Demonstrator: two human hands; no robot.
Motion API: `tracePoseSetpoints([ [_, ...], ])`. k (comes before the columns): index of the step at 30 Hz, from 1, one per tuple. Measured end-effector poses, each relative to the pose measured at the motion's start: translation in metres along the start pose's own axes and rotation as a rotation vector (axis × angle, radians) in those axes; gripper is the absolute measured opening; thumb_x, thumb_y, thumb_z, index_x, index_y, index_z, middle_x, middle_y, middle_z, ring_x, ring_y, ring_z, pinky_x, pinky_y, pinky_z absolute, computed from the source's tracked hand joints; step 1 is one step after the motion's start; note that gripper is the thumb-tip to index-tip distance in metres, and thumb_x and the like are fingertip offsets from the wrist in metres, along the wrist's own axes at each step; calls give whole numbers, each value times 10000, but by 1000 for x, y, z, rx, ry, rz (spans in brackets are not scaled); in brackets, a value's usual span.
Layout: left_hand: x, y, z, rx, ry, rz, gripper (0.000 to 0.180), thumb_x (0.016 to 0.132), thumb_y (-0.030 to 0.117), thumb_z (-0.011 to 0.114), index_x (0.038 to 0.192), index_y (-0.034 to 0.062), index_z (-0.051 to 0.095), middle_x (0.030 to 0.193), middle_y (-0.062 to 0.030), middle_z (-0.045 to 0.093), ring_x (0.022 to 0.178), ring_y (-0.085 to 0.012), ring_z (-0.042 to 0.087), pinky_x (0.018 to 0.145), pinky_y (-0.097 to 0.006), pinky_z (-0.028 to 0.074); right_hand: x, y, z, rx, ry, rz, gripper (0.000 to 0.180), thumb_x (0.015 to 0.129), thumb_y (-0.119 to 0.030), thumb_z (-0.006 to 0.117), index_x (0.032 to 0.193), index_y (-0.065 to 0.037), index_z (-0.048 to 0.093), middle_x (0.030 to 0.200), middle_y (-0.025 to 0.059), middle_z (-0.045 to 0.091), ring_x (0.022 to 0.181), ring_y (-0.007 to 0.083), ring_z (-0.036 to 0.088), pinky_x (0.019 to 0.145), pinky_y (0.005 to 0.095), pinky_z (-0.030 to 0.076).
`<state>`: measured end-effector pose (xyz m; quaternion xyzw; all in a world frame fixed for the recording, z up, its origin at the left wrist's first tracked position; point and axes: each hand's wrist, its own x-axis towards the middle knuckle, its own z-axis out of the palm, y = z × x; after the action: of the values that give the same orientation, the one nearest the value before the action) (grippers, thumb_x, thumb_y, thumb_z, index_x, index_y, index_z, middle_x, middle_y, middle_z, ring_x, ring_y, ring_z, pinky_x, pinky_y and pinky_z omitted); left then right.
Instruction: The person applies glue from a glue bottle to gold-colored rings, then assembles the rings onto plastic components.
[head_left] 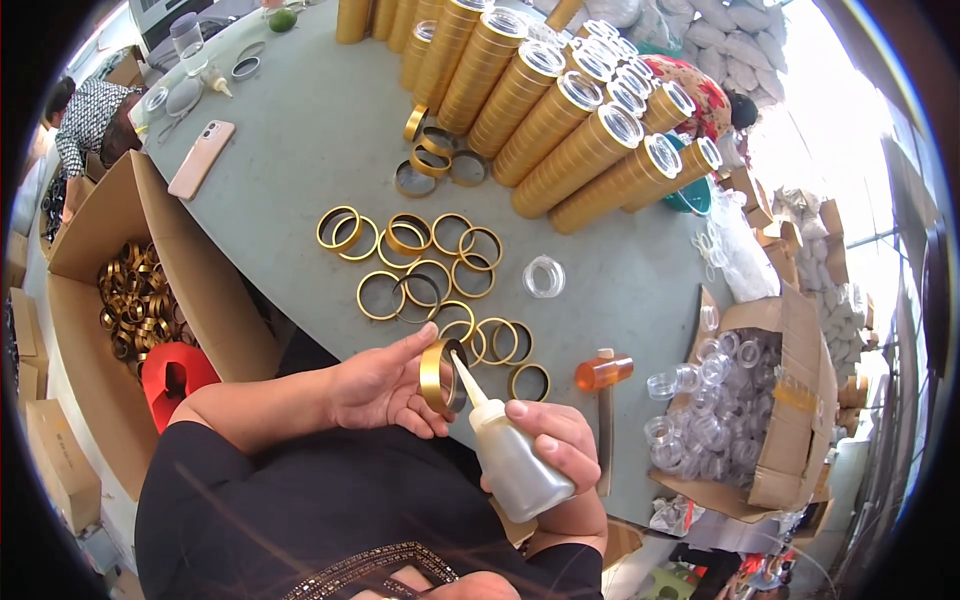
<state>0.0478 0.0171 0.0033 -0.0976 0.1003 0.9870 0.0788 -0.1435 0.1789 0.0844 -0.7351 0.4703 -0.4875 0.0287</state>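
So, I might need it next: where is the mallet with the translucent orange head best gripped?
I'd probably grip the mallet around its slim straight handle, coming from above and the right. It lies flat, handle pointing toward the person; grey tabletop shows on its right, while the right hand crowds its left.

The ring (431, 380) looks glossy and metallic, the bottle (513, 462) smooth plastic

Shiny gold metallic-looking ring (431, 378), wide band, dark inner wall: was held on edge, opening turned toward the bottle. Translucent round plastic squeeze bottle (515, 460), silvery-grey body, long whitish cone nozzle: sat right of the ring, tilted, nozzle up-left. Tip was at the ring's opening; contact unclear.
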Motion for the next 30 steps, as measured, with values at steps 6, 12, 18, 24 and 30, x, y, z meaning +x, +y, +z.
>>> tracePoseSetpoints([
  [6, 1, -3, 11, 67, 43, 5, 674, 1045, 605, 409, 1300, -9, 521, 1108, -199, 689, 963, -330, 743, 799, -366, 653, 2, 13, -3, -15, 8, -151, 287, 864, 26, 661, 1110, 30, 512, 1181, 332, 653, 821, 386, 743, 696, 449, 641],
  [12, -2, 0, 22, 520, 108, 329, 535, 928, 246, 762, 1361, 74, 500, 1266, -91, 590, 1143, -231, 648, 912, -367, 612, -10, 4, -10, -44, 29, 33, 338, 871, -20, 724, 1147, 31, 535, 1151, 314, 685, 826, 355, 753, 685, 394, 634],
  [18, 4, 15, 48, 1340, 64, 846, 658, 711, 41, 896, 1291, 90, 589, 1263, -87, 569, 1172, -240, 596, 960, -377, 558, -9, 1, -7, 35, 215, 290, 560, 815, -141, 860, 1199, 18, 484, 990, 220, 701, 939, 322, 748, 784, 392, 618],
  [24, 15, 19, 42, 1846, -178, 1252, 398, 830, 12, 720, 1220, 78, 676, 1274, -99, 600, 1181, -307, 605, 967, -384, 542, -2, 3, -15, 177, 379, 648, 429, 912, -241, 753, 1127, 52, 525, 964, 179, 693, 716, 232, 702, 659, 359, 619],
  [30, 15, 23, 46, 2011, -290, 1367, 277, 896, 66, 708, 1173, 83, 697, 1246, -82, 627, 1161, -318, 631, 927, -371, 579, 10, 8, -19, 667, 445, 942, 335, 977, -200, 668, 1159, 48, 536, 907, 161, 687, 697, 218, 705, 430, 290, 552],
])
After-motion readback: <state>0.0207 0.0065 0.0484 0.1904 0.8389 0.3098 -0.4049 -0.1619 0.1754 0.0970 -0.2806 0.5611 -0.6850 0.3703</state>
